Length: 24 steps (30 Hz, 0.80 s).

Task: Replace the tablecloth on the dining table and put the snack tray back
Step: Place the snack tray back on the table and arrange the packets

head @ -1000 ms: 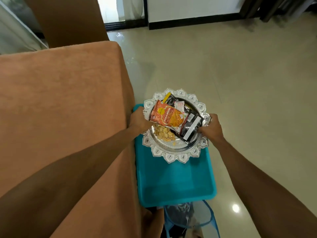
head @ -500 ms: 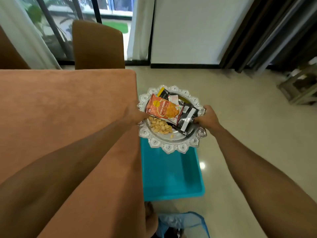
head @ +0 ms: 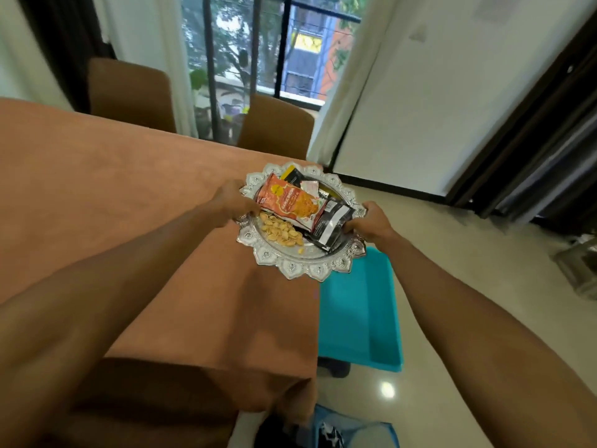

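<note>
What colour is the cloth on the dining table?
The tablecloth is plain orange-brown, clearest in the head view.

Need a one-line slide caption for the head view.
Left hand and right hand grip the silver snack tray by its rim at the edge of the orange tablecloth, teal bin beside it.

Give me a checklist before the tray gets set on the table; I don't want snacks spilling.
1. Grip: left hand holds the tray by its left rim, right hand by its right rim: ok.
2. Snacks: orange packet, black packet and nuts lie inside the rim: ok.
3. Tablecloth lies flat near the tray: ok.
4. Tray fully over the tablecloth: not ok; its right part shows past the edge, above the blue bin.
5. Tray level: cannot tell.
</note>
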Available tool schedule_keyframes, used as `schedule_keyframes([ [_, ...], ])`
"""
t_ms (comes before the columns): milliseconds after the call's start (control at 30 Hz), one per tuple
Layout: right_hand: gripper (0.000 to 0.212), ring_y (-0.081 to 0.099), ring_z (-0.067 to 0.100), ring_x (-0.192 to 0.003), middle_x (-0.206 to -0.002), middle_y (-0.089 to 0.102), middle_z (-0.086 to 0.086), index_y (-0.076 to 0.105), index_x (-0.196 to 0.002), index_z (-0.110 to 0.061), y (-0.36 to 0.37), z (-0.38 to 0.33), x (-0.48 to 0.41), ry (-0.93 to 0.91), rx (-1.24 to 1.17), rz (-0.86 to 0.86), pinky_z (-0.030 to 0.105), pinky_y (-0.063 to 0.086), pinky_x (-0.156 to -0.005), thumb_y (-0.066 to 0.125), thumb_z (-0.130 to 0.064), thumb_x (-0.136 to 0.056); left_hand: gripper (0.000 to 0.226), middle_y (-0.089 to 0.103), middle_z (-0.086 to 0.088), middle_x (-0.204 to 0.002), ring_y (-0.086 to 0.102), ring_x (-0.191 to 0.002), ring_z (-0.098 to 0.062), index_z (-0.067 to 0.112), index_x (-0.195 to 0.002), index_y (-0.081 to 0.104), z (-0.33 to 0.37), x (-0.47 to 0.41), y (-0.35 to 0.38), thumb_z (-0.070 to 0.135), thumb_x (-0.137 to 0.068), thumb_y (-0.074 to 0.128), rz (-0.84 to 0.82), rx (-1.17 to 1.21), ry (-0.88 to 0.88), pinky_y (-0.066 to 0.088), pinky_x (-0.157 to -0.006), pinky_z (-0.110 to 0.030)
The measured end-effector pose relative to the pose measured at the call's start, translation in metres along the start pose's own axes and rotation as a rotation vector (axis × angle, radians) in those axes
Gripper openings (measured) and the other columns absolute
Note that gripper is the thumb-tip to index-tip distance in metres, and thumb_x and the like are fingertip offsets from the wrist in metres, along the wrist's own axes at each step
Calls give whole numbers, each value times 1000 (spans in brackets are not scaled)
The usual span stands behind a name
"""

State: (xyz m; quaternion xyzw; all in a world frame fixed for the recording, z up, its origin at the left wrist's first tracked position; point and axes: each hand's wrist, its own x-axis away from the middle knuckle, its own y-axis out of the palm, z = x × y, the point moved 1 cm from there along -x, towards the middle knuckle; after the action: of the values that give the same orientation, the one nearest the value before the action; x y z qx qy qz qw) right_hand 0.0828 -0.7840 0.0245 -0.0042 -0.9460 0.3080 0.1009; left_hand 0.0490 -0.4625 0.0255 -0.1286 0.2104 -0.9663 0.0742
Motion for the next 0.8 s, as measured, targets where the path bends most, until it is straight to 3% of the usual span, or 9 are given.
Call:
schedule_keyframes([
  [100,65,67,30,-90,-105,68,16,53,-123,0,46,-28,18,-49,-15,-79,40,59,-74,81,10,-65,35,70,-12,-87,67,-63,-20,12,-96,64,-31,28,-50,-8,-71,79,59,17,-58,47,-40,-23],
  [167,61,68,31,-79,-100,70,21,54,-119,2,75,-40,24,-79,-46,-145,44,61,-72,79,15,-64,39,71,-13,-89,68,-66,-23,8,-105,65,-50,43,-77,-8,-72,79,90,24,-90,51,-45,-27],
  [300,65,69,25,-74,-104,72,21,56,-125,2,139,-63,33,-119,-42,-269,29,56,-61,80,11,-65,46,70,-14,-92,67,-65,-21,5,-114,63,-90,69,-129,-9,-73,79,184,55,-174,49,-43,-25],
  [400,60,67,6,-61,-94,72,11,58,-119,-3,179,-74,36,-151,-48,-312,17,49,-49,82,7,-65,51,69,-14,-100,66,-71,-20,5,-119,61,-113,82,-157,-8,-73,80,240,41,-222,48,-42,-24],
  [500,42,63,1,-47,-66,70,-1,60,-95,-10,211,-80,43,-195,-57,-348,18,47,-43,80,10,-64,54,71,-17,-104,67,-76,-25,4,-119,63,-135,93,-177,-12,-69,79,272,36,-240,52,-52,-29],
  [567,45,64,4,-46,-62,69,-1,57,-85,-21,229,-84,51,-199,-67,-359,21,49,-42,79,13,-64,54,71,-15,-99,66,-71,-25,4,-117,64,-147,100,-189,-13,-68,79,291,41,-251,52,-53,-30],
  [667,52,65,1,-49,-79,70,5,57,-102,-14,249,-93,60,-206,-81,-375,19,50,-43,80,13,-65,52,70,-11,-91,64,-62,-19,6,-113,64,-162,109,-205,-13,-68,80,303,49,-251,48,-45,-25],
  [800,65,65,-2,-51,-82,67,3,47,-119,-10,284,-108,80,-185,-85,-339,16,46,-42,81,11,-67,52,68,-4,-86,64,-63,-18,14,-108,61,-190,110,-242,-10,-68,82,285,44,-219,46,-41,-22],
])
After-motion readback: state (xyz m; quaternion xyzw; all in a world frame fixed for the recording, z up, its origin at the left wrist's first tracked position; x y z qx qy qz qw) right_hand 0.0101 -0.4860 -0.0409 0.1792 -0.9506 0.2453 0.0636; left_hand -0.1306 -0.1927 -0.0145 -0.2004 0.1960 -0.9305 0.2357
